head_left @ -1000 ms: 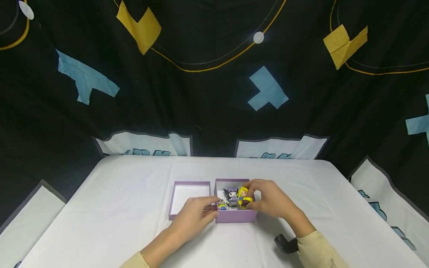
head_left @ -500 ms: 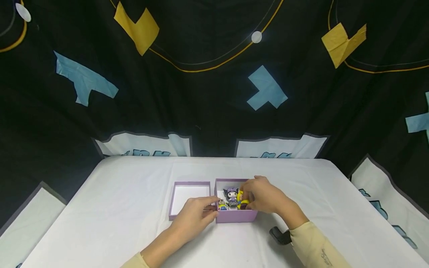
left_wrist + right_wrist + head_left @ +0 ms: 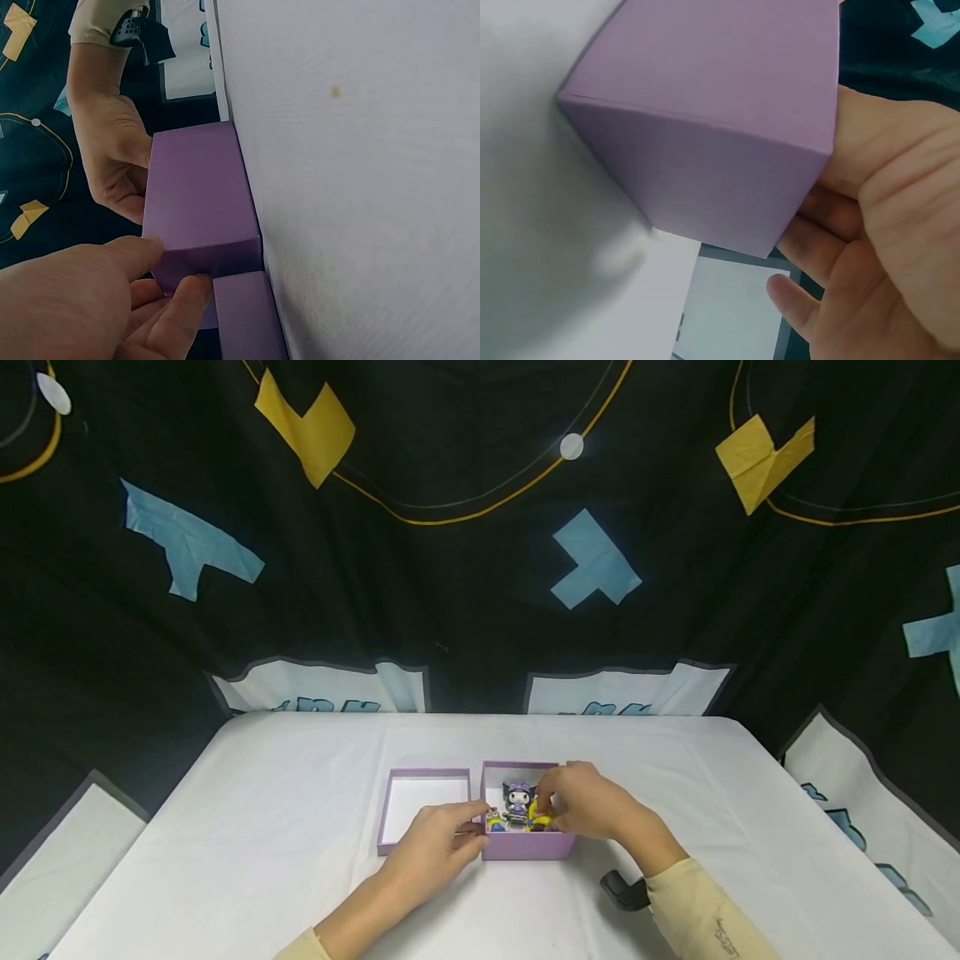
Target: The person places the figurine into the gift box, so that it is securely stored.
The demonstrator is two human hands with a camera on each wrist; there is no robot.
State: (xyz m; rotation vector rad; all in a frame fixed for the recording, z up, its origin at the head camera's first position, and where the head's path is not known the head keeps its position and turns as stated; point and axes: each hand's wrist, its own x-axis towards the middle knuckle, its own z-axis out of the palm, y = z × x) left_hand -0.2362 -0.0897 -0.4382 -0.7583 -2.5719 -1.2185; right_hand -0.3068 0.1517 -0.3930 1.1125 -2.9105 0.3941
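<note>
Inside the purple box, the right hand pinches a partly hidden yellow figurine at the box's right; a Kuromi figurine and Minion figurine are farther left. The left hand, thumb and fingers spread, touches the box's left side.

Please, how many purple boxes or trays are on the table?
2: a deeper box, with the right hand over its right rim, and a shallow tray to its left, partly hidden by the left hand.
</note>
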